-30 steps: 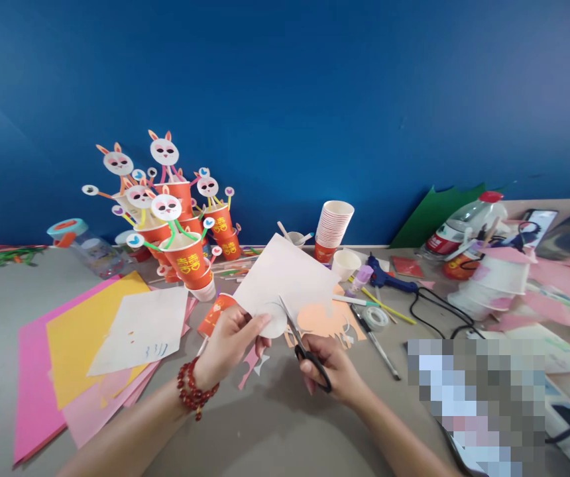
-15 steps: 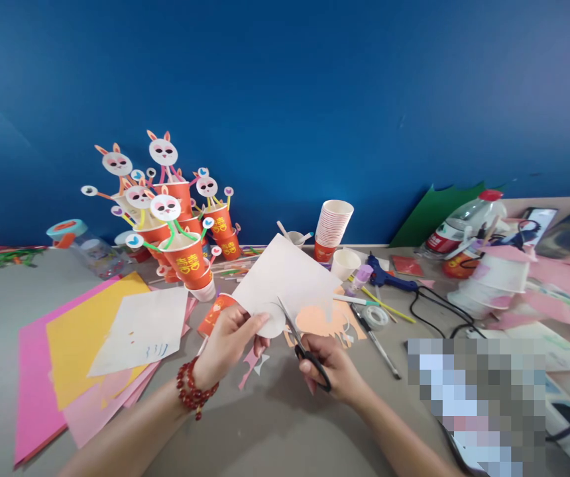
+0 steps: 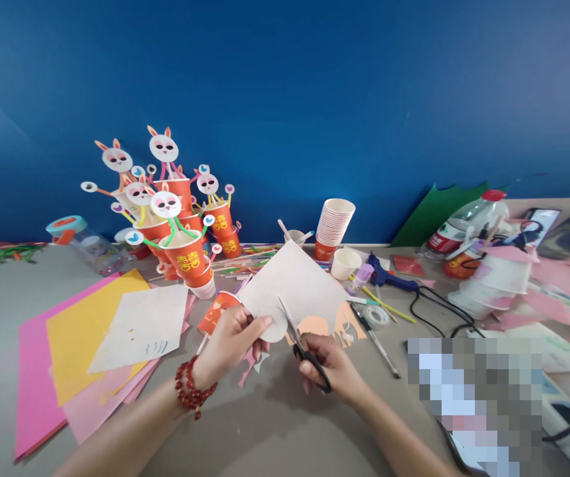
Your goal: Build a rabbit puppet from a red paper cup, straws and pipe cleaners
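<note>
We see scissors [image 3: 295, 338]: shiny metal blades, plastic-looking handles | beyond them, white sheet [image 3: 295, 285]: smooth matt paper | right of them, glue gun [image 3: 384, 275]: smooth plastic | farther right, bottle [image 3: 456, 228]: glossy clear plastic

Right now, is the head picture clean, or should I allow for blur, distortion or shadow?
Head view: left hand and scissors look sharp; pink paper at the right edge looks smeared and stretched; a pixelated block masks part of the lower right; a soft shadow darkens the table below the scissors.
</note>
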Demonstrator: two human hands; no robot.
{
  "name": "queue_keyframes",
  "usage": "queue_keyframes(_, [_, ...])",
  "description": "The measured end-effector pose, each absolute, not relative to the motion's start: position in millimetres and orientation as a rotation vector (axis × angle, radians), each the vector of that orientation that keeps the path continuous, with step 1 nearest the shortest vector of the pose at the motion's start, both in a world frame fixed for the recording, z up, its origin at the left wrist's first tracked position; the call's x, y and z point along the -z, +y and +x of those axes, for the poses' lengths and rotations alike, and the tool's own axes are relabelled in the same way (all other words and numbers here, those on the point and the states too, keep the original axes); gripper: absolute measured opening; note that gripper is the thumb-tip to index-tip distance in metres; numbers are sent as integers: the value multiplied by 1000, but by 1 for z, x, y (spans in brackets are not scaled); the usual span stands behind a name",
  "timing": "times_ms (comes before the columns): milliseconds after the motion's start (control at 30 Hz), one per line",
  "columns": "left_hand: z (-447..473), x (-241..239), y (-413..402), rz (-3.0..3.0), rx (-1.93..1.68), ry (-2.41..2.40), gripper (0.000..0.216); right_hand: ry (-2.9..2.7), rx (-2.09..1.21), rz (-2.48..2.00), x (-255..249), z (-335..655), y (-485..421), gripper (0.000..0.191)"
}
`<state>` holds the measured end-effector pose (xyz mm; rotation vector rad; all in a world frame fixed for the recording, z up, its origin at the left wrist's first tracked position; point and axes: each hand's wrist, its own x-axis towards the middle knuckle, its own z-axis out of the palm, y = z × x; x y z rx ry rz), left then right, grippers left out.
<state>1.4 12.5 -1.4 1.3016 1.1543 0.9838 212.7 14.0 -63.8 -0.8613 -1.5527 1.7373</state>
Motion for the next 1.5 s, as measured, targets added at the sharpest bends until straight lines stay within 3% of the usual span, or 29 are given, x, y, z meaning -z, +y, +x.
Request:
queue_keyframes(933, [-4, -5, 14, 1320, -944, 1157, 37, -1683, -1645, -877, 63, 215, 15, 58])
queue_keyframes(1500, [-5, -3, 15, 1285, -1006, 1181, 31, -1622, -1766, -896, 70, 217, 15, 59])
